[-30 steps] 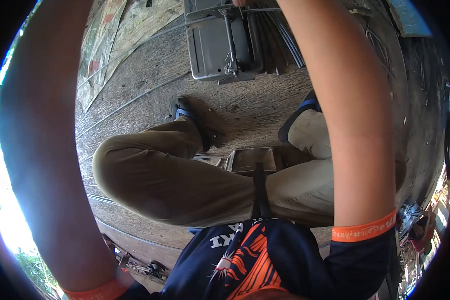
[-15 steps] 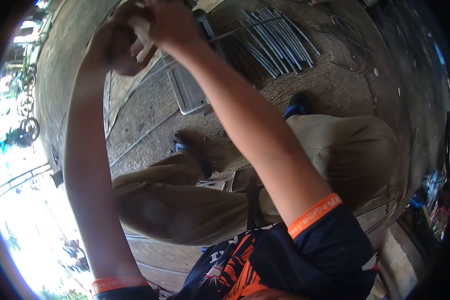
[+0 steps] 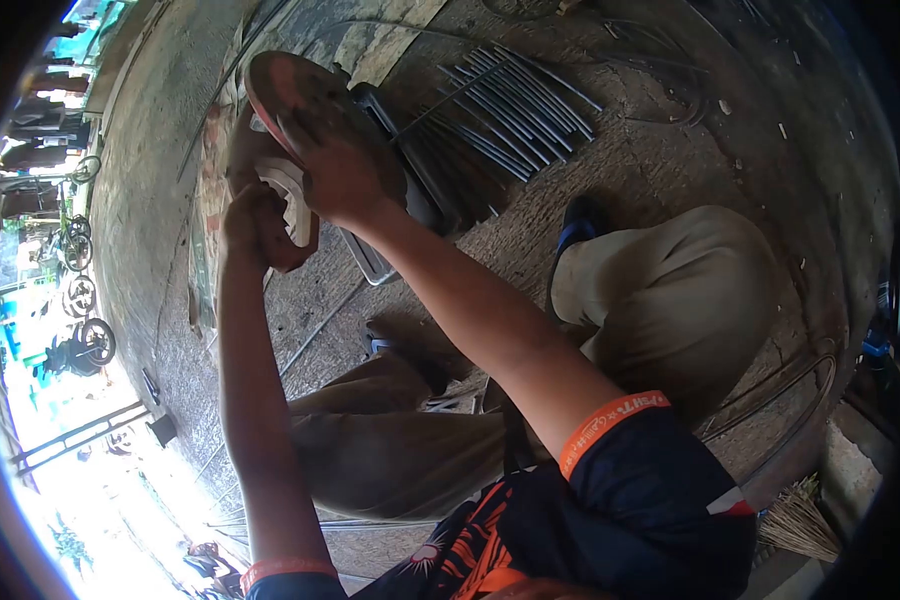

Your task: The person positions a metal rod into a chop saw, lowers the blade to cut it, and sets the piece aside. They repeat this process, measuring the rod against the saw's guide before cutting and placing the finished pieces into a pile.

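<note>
My left hand point(image 3: 253, 228) is closed around a loop-shaped handle point(image 3: 294, 205), apparently part of a cut-off saw. Just to its right, my right hand point(image 3: 342, 183) grips the saw's round reddish guard point(image 3: 295, 95), near its lower edge; some of its fingers are hidden. Below and beyond my right hand is the grey metal base point(image 3: 372, 262), partly covered by the hand and forearm. Several metal rods point(image 3: 520, 110) lie side by side on the floor to the right of the saw, with another bar crossing them.
My legs and sandalled feet point(image 3: 582, 220) are spread on the rough concrete floor point(image 3: 490, 265). A cable or hose point(image 3: 670, 90) lies at the upper right. A straw broom point(image 3: 802, 522) is at the lower right. Bicycles and a motorbike point(image 3: 75, 348) stand outside at left.
Both hands have come lower in the view, and the round guard now shows. The left hand is still at the loop handle. My view has shifted, showing more floor above.
</note>
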A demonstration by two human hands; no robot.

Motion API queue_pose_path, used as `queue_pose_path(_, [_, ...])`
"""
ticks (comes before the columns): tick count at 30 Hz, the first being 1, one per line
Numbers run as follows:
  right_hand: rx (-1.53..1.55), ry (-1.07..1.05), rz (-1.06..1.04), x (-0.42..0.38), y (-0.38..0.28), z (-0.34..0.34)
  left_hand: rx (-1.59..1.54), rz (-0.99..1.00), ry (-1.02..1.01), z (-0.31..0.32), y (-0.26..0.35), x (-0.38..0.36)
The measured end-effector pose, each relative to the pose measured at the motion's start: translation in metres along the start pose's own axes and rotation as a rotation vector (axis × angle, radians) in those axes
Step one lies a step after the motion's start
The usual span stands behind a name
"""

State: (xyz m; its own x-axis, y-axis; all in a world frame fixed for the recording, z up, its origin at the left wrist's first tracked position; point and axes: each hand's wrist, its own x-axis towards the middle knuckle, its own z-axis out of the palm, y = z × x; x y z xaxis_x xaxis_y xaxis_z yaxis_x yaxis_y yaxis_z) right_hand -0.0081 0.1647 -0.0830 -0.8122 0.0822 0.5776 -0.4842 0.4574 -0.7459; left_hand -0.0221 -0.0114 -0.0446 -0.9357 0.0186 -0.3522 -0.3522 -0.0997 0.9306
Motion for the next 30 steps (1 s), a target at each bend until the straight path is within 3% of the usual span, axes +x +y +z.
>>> queue_pose_path(4, [-0.016, 0.003, -0.008, -0.005, 0.001, -0.002, 0.031, 0.012, 0.093, -0.014, -0.015, 0.01])
queue_pose_path(6, [0.128, -0.099, 0.083, -0.005, 0.0, -0.005, 0.129, 0.135, 0.043, -0.027, -0.026, 0.018])
queue_pose_path(10, [0.08, -0.021, 0.015, -0.008, 0.003, -0.004, 0.083, 0.021, 0.154, 0.0, -0.011, -0.004])
queue_pose_path(12, [0.038, -0.026, 0.005, -0.01, 0.004, -0.005, 0.301, 0.061, 0.082, -0.018, -0.024, 0.008])
queue_pose_path(18, [0.122, -0.078, 0.046, -0.012, 0.006, -0.004, 0.089, -0.017, 0.13, 0.0, -0.014, -0.004])
queue_pose_path(30, [0.095, -0.105, 0.038, -0.013, 0.005, -0.009, 0.137, 0.034, 0.145, -0.01, -0.025, 0.003])
